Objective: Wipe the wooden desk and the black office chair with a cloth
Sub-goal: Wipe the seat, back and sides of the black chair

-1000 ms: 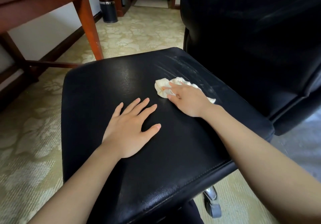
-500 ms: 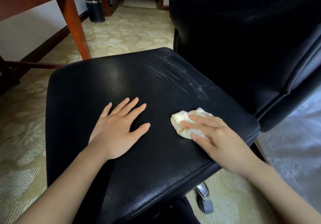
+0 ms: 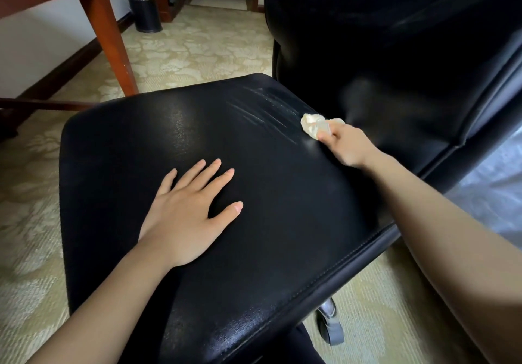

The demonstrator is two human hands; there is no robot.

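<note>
The right hand point(image 3: 348, 147) pinches the cloth point(image 3: 314, 125) at the chair point(image 3: 197, 138) seat's back edge (beside the backrest); the left hand point(image 3: 187, 217) rests mid-seat, fingers spread.

black bin point(image 3: 145, 12) by wall, patterned carpet point(image 3: 197, 44)

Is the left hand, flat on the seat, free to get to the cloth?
Probably yes. Only bare seat lies between the left hand and the cloth, which the right hand grips near the backrest; nothing blocks the way.
</note>
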